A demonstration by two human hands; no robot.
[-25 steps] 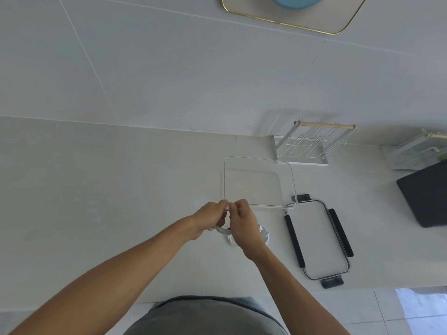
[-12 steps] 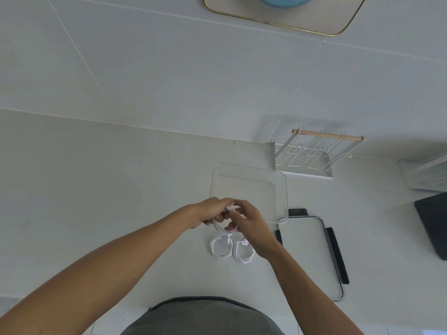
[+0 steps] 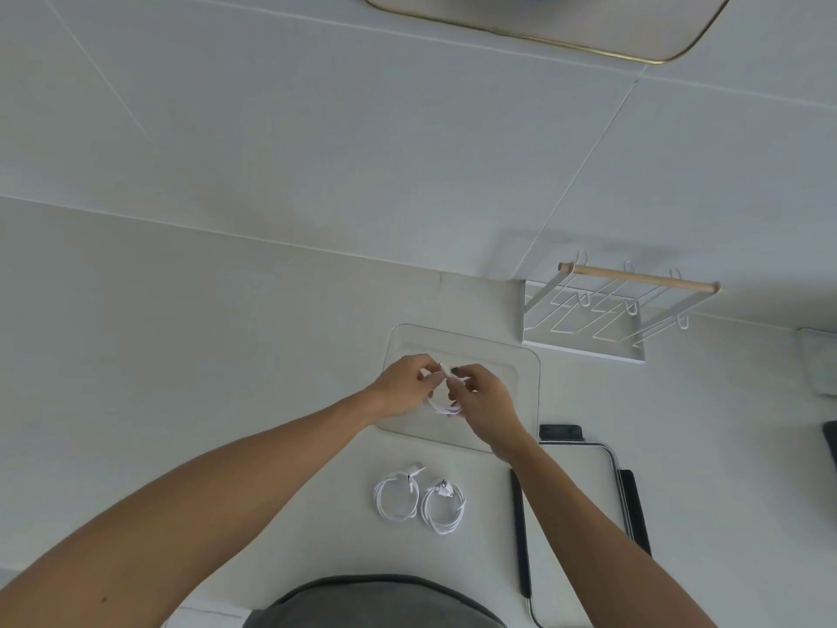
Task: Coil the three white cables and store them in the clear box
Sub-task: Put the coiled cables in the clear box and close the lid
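Note:
A clear box (image 3: 527, 369) sits on the white counter, near the wall. Over it, my left hand (image 3: 403, 385) and my right hand (image 3: 482, 398) pinch a white coiled cable (image 3: 441, 406) between them, its loop hanging under the fingers. Two other coiled white cables lie side by side on the counter in front of the box: one on the left (image 3: 395, 495) and one on the right (image 3: 444, 506).
The box's clear lid with black clips (image 3: 627, 487) lies to the right of the coils. A white wire rack with a wooden bar (image 3: 607, 310) stands behind the box by the wall. A dark object (image 3: 829, 439) sits at the right edge.
Both hands have moved away from me with the coiled cable, from in front of the box to above it. That uncovered the two coils lying on the counter.

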